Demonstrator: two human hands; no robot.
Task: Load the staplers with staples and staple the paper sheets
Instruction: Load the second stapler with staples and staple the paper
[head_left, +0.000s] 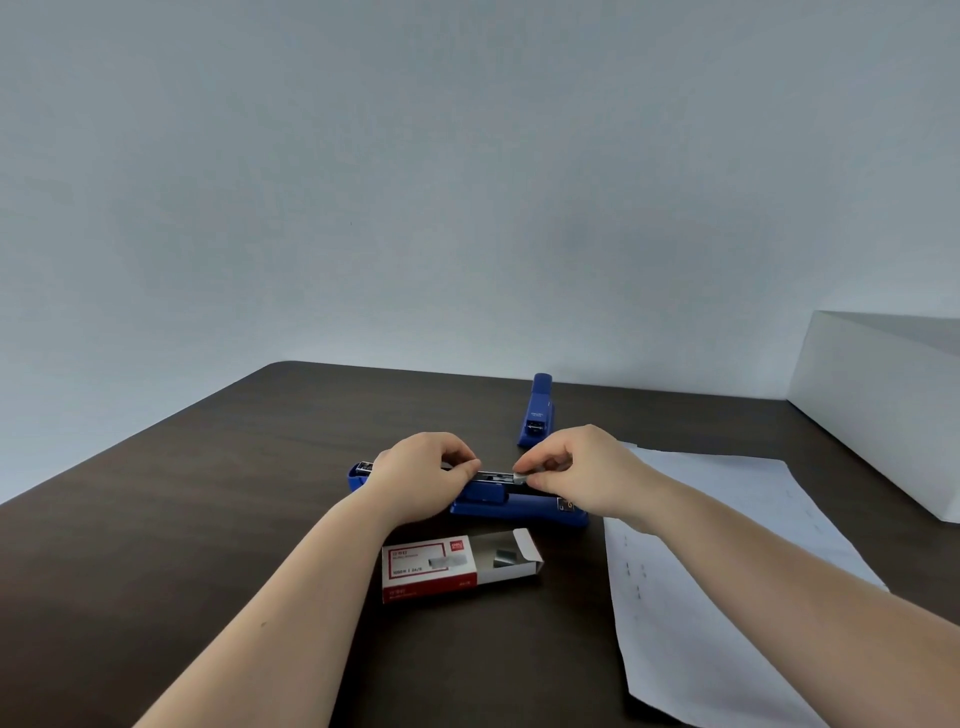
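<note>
A blue stapler lies sideways on the dark table, its metal staple channel exposed. My left hand grips its left part, fingers curled over the channel. My right hand pinches a small silvery strip of staples at the channel's right part. A second blue stapler lies closed farther back. A red and white staple box lies open in front of the first stapler. White paper sheets lie to the right.
A large white box stands at the table's far right. A pale wall rises behind the table's back edge.
</note>
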